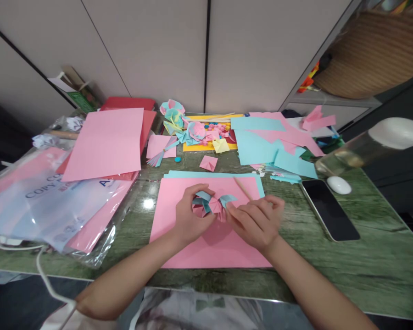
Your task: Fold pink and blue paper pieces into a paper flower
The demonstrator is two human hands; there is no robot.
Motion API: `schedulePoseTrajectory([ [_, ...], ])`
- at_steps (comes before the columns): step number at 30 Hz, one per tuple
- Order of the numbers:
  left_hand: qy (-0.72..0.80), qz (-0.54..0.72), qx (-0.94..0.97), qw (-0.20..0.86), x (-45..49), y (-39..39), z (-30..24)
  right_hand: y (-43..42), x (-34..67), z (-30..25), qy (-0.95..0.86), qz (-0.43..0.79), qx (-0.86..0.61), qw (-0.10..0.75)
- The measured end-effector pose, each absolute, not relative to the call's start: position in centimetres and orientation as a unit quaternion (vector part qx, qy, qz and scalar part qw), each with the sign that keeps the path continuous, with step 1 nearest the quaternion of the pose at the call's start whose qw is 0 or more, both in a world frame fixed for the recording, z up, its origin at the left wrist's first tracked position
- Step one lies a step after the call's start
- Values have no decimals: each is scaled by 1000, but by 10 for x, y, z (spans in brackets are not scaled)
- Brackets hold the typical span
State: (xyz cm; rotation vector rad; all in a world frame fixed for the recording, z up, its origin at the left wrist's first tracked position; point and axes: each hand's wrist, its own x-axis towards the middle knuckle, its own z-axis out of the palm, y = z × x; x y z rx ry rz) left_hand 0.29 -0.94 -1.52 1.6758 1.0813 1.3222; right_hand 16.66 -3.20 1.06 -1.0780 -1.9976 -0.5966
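Both hands hold a folded paper flower (215,205) of pink and light blue pieces, over a stack of pink sheets (192,247). My left hand (191,215) curls round its left side, thumb below and fingers above. On the right, my right hand (256,220) pinches the flower's edge near a blue petal, fingers bent. A thin wooden stick (242,188) lies on the pink sheet just behind my right hand. Beyond the sheets sits a small folded pink square (208,163). Part of the flower is hidden by my fingers.
Left lie pink sheets (106,142) on a plastic paper bag (55,197). Finished paper flowers (174,119) and a yellow sheet with pink beads (192,147) are at the back. Right are blue paper pieces (258,146), a phone (330,211), a white mouse-shaped object (339,185) and a bottle (347,151).
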Motion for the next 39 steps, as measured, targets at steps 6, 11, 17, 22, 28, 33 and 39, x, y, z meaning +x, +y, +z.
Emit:
schedulePoseTrajectory([
  [6,426,497,624,427,4,-10,-8,-33,179,0,-805,-232,-397,376],
  [11,443,504,592,447,3,-7,-2,-32,170,5,-772,-151,-440,433],
  [17,460,480,554,501,7,-4,1,-31,158,9,-721,26,-511,467],
  [22,476,460,536,524,10,-3,1,-30,156,5,-725,40,-539,427],
  [28,491,423,526,551,12,-2,-2,-26,156,3,-714,49,-570,404],
  [33,492,390,535,565,9,2,-4,-21,160,2,-717,94,-578,379],
  [39,487,354,550,580,5,6,-2,-18,164,1,-734,146,-558,358],
])
